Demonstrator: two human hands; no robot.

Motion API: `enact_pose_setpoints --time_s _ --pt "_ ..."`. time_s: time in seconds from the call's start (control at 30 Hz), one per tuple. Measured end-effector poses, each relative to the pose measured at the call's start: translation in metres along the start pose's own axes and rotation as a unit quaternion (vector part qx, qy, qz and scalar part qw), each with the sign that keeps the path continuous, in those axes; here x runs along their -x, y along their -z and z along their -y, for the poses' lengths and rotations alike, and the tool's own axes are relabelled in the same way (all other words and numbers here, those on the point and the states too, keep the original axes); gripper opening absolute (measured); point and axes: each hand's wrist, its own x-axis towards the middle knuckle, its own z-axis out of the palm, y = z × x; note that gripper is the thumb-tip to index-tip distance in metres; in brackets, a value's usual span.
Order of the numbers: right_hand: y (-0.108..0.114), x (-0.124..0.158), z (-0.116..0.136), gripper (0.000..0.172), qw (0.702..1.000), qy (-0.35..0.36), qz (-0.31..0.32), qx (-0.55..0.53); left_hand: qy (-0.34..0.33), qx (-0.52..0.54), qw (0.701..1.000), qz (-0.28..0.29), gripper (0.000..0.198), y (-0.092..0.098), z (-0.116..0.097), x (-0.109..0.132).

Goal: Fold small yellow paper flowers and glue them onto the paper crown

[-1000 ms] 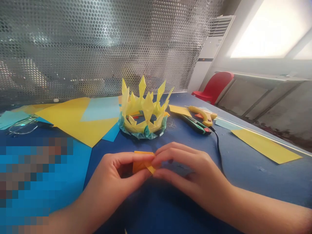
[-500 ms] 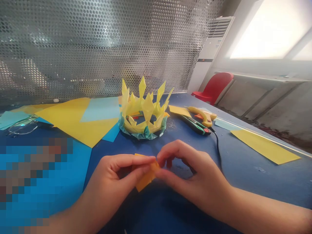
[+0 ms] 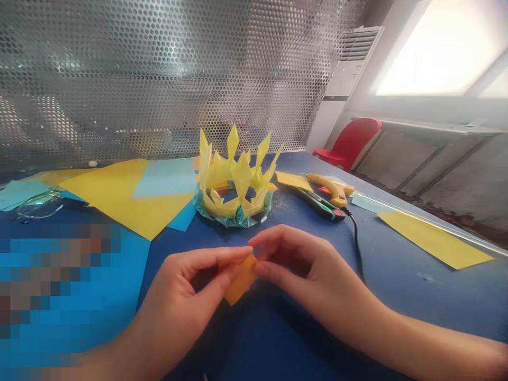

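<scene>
A small folded piece of orange paper (image 3: 240, 284) is pinched between the thumb and fingers of my left hand (image 3: 190, 286). From the other side, my right hand (image 3: 305, 270) has its thumb and fingertips closed at the paper's right corner. My left fingers hide part of its upper edge. Just beyond my hands a paper crown (image 3: 243, 177) stands upright on the table, with yellow pointed spikes and a folded teal band (image 3: 240, 217) round its base.
Right of the crown lie a yellow glue gun (image 3: 337, 190) with a black cord (image 3: 359, 248), a green-and-black cutter (image 3: 319, 203) and yellow paper strips (image 3: 432, 238). Yellow sheets (image 3: 115, 196), a blue sheet (image 3: 123, 275) and glasses (image 3: 39, 205) are at left. A perforated metal panel (image 3: 159, 79) rises behind.
My right fingers have shifted slightly and drawn closer together at the paper's corner. The orange paper has tilted a little and moved slightly right; my left hand keeps its pinch.
</scene>
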Motion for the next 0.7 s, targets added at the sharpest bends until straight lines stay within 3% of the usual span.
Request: enact_pose_setpoints --time_s 0.27,0.6,0.7 --pt "0.0007 -0.0016 -0.0008 0.017 0.997 -0.028 0.001 -0.072 -0.004 -0.020 0.999 -0.026 0.026 0.0015 0.0015 0.0010" --pt "0.0017 0.0041 0.0019 0.009 0.998 0.035 -0.015 0.049 0.021 0.033 0.999 -0.031 0.020 0.0001 -0.0004 -0.0017" --pt "0.0018 0.0014 0.0025 0.016 0.998 0.029 -0.025 0.055 0.041 0.058 0.997 -0.029 0.019 -0.0005 0.0000 -0.0031"
